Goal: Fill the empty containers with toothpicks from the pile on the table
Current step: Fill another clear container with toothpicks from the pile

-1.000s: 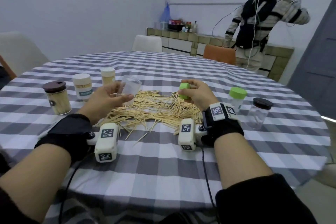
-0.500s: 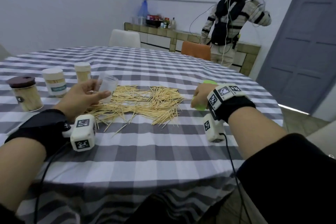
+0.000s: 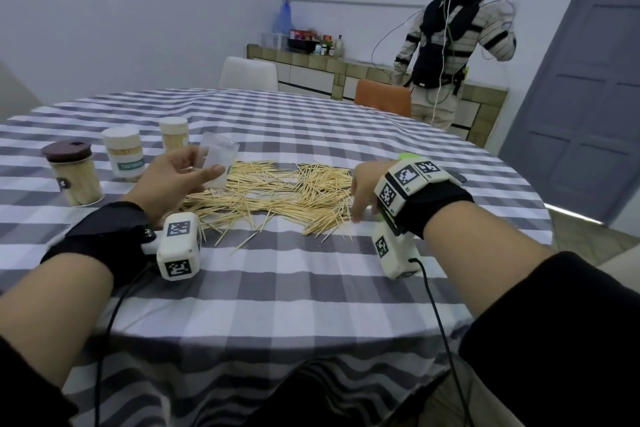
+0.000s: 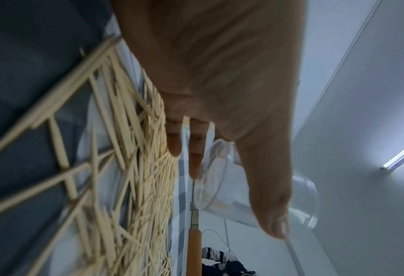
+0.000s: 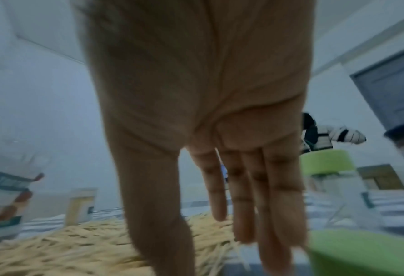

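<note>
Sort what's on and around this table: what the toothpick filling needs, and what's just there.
Needed:
- toothpick pile
- clear empty cup held in left hand
- right hand, open
- green lid

Just there:
- three filled jars
- orange chair
- person by counter

three filled jars [image 3: 77, 173] — one toothpick pile [image 3: 277, 194]

Head view looks down over table [image 3: 311, 288], wrist views close, sharing toothpicks [image 4: 130, 168]

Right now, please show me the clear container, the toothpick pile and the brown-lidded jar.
clear container [image 3: 219, 163], head view, its wall.
toothpick pile [image 3: 277, 194], head view, its middle.
brown-lidded jar [image 3: 77, 180], head view, its body.
</note>
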